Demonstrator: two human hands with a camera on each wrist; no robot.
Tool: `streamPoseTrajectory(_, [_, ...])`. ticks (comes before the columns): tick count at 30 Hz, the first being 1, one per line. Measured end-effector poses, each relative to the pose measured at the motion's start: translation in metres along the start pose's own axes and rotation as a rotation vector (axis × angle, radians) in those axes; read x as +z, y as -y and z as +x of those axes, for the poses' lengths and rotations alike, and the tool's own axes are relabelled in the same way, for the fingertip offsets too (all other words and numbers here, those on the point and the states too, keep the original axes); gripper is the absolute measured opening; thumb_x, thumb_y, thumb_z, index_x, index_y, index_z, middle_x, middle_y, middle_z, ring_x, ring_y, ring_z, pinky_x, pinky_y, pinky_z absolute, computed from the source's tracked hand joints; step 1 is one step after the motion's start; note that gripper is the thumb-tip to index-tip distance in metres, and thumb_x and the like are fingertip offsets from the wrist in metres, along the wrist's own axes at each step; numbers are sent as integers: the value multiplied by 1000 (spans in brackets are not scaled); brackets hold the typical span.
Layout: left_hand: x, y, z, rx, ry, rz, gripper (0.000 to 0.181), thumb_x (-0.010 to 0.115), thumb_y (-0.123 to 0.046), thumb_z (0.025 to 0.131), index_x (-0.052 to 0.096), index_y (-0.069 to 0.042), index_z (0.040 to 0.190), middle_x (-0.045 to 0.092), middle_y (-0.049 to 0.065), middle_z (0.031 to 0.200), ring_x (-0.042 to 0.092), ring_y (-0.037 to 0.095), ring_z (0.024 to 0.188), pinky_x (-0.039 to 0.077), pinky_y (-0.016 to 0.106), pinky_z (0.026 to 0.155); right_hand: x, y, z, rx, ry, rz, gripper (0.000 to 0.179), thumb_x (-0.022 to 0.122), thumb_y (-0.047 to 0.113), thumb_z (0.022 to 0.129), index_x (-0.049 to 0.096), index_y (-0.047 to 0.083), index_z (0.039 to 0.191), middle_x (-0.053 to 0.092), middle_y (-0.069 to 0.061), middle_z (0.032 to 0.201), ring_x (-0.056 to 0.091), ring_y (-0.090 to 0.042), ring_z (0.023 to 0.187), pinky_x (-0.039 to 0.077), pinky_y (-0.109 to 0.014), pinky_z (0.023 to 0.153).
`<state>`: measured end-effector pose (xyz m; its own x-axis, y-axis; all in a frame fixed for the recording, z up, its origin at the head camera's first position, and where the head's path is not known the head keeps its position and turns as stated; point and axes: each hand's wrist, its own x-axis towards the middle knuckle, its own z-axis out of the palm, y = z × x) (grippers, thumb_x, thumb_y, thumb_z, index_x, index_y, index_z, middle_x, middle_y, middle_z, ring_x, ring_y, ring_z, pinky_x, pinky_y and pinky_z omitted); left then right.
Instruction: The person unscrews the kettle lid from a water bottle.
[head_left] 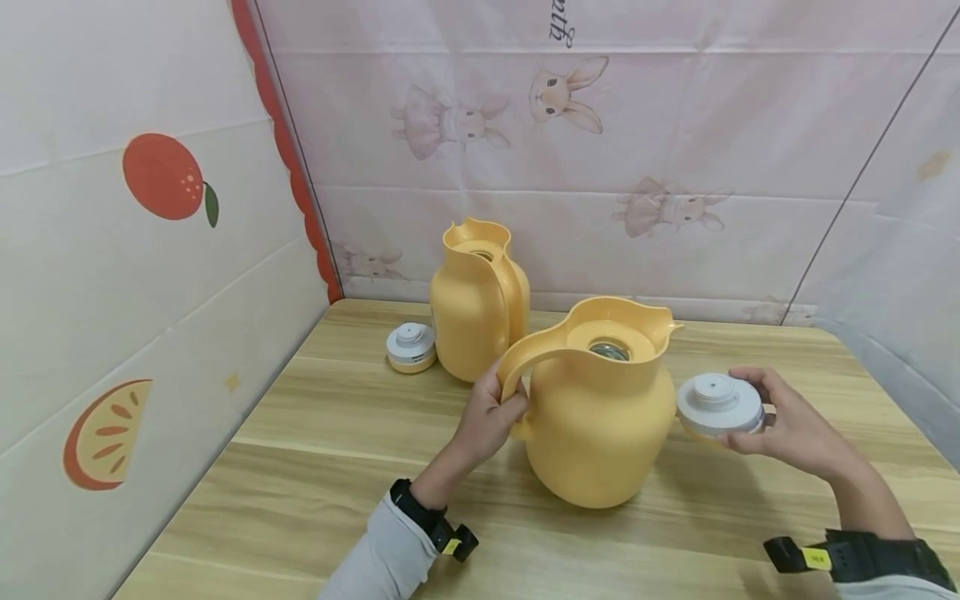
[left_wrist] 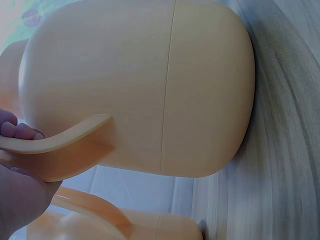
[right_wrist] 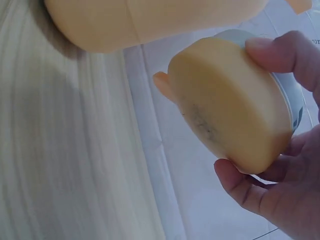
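My left hand [head_left: 491, 417] grips the handle [head_left: 536, 346] of a yellow thermos jug [head_left: 600, 425] on the table. The jug's mouth is uncovered, and its spout points right. In the left wrist view, the fingers wrap round the handle [left_wrist: 75, 135] beside the jug's body [left_wrist: 120, 75]. To the right of the jug, my right hand [head_left: 798, 429] holds a round jug lid [head_left: 720, 404] by its edge, above the table. The lid's white stepped side faces up. Its smooth yellow side [right_wrist: 225, 105] shows in the right wrist view, with thumb and fingers on opposite edges.
Behind and left of the gripped jug stands a second yellow thermos jug [head_left: 472, 308], also uncovered. A second lid [head_left: 411, 346] lies beside it, white side up. The wooden table [head_left: 300, 500] meets a rabbit-print wall covering [head_left: 570, 167] at the back and a fruit-print one [head_left: 187, 317] at left.
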<state>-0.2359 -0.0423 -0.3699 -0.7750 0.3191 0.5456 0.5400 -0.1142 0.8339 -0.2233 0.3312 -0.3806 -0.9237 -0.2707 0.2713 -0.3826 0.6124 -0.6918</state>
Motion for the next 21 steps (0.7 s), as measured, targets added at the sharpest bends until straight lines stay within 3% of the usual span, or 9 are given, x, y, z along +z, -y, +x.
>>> streamPoseTrajectory(4, [1, -15, 0, 4, 8, 18, 7, 40, 15, 78, 42, 9, 81, 43, 1, 60, 39, 7, 51, 33, 21, 47, 1, -4, -5, 15, 7, 15, 86, 78, 1, 70, 25, -9, 136, 40, -25, 122, 41, 3, 98, 42, -14, 73])
streamPoseTrajectory(6, [1, -16, 0, -4, 9, 21, 7, 40, 15, 78, 42, 10, 82, 43, 1, 60, 39, 7, 51, 33, 21, 47, 1, -6, -7, 20, 22, 31, 87, 77, 0, 71, 23, -9, 138, 39, -26, 123, 40, 5, 99, 41, -13, 73])
streamPoseTrajectory(13, [-2, 10, -1, -13, 4, 20, 8, 41, 14, 80, 43, 8, 85, 45, 2, 61, 40, 11, 50, 34, 22, 48, 3, -9, -11, 16, 55, 42, 80, 77, -1, 70, 29, -10, 134, 40, -25, 123, 39, 6, 101, 41, -13, 75])
streamPoseTrajectory(21, [-2, 16, -1, 41, -3, 32, 11, 42, 7, 80, 45, -4, 83, 45, 2, 59, 40, 11, 49, 34, 23, 46, 5, -9, -10, 107, 118, -48, 84, 81, 11, 68, 30, -11, 130, 44, -26, 122, 43, -40, 110, 38, -18, 77])
